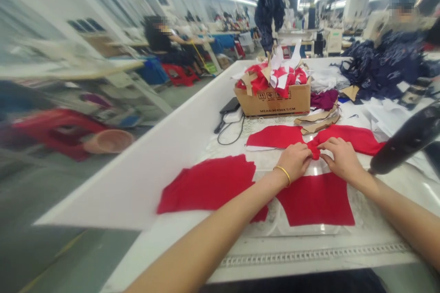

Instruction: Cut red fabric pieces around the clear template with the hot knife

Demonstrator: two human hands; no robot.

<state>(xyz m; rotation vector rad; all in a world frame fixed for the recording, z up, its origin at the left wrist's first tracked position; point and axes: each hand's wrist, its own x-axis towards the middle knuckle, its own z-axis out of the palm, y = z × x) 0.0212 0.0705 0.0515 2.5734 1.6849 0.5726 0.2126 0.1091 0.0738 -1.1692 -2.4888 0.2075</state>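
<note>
My left hand (296, 159), with a yellow bangle at the wrist, is closed on a small bunched bit of red fabric (313, 149). My right hand (339, 157) pinches the same bit from the other side, thumb and fingertips together. Just beyond the hands lie a red cut piece (275, 136) with white beneath its edge and another red piece (354, 138) to the right; whether the held bit joins either is unclear. Nearer to me, a flat red panel (318, 199) lies below the hands. Left of my left forearm is a pile of red pieces (209, 182).
A cardboard box (275, 103) of red and white scraps stands at the back. Beside it are a black device (230, 106) and cable. A dark machine part (405, 139) juts in from the right. Navy fabric (385, 66) is heaped behind. A white panel (137, 183) edges the table's left.
</note>
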